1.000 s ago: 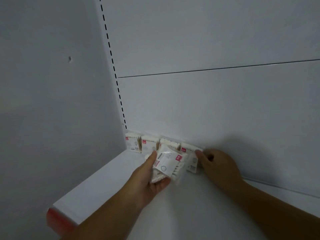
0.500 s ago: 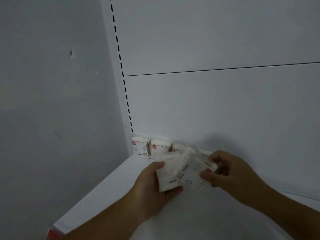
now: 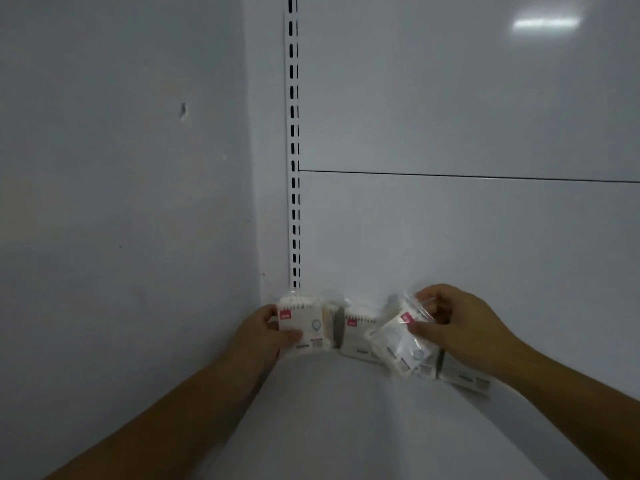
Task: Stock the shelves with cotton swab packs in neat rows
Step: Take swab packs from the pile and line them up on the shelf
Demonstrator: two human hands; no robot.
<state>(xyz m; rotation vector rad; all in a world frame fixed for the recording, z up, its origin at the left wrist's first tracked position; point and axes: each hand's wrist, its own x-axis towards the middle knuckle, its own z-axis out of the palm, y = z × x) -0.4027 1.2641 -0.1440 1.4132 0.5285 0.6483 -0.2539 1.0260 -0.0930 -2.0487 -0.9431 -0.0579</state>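
The hands have been drawn apart. The left hand [image 3: 263, 336], by which a pack was held up in front of the row [image 3: 358, 332] a second ago, has been moved to the corner pack [image 3: 301, 327] at the row's left end, and its thumb is now laid across that pack's front face. A loose pack [image 3: 403, 344] has been taken over by the right hand [image 3: 457, 323], which a second ago only touched the far end of the row. The pack is pinched at its clear top edge and held tilted, in front of the packs further right. The view has been shifted too: the slotted upright [image 3: 293, 150] is now seen nearer the middle.
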